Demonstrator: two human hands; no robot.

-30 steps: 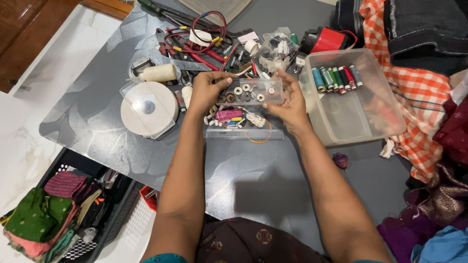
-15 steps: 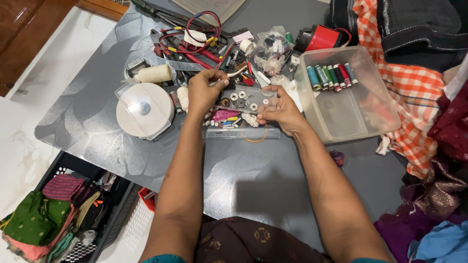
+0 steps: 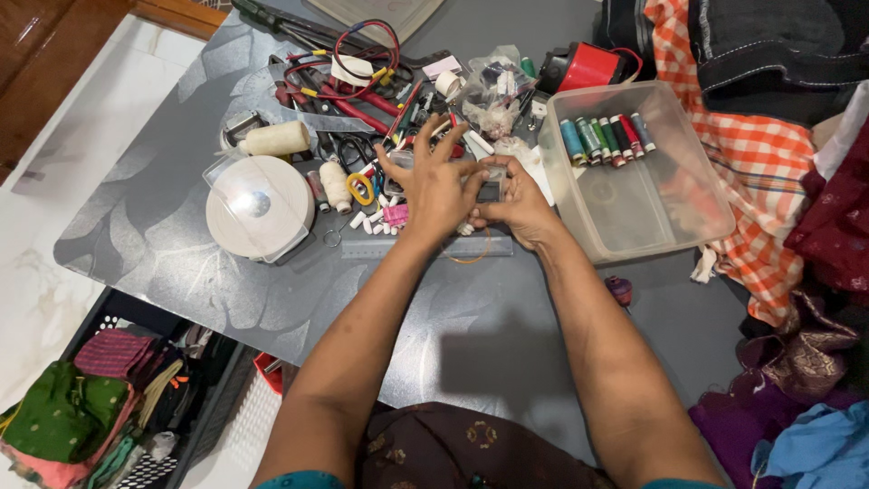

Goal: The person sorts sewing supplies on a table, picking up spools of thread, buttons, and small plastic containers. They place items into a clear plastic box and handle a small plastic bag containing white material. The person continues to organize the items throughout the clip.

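Observation:
A small clear plastic box (image 3: 491, 188) of washers and buttons sits low over the grey table (image 3: 471, 335), amid a heap of sewing bits. My left hand (image 3: 433, 181) lies spread flat over the box with fingers apart, covering most of it. My right hand (image 3: 518, 205) grips the box's right end. A clear ruler (image 3: 407, 247) and an orange ring lie just in front of both hands.
A clear tub (image 3: 661, 213) holding thread spools (image 3: 602, 138) stands at the right. A white round roll (image 3: 258, 206) and cream thread cone (image 3: 276, 138) lie left. Red wires and pliers (image 3: 353, 68) clutter the back. Checked cloth (image 3: 756, 158) lies far right, a clothes basket (image 3: 109, 398) below left.
The box came down from held-up to near the table. My left hand let go of its left end and moved right, spreading flat over it. My right hand kept its grip.

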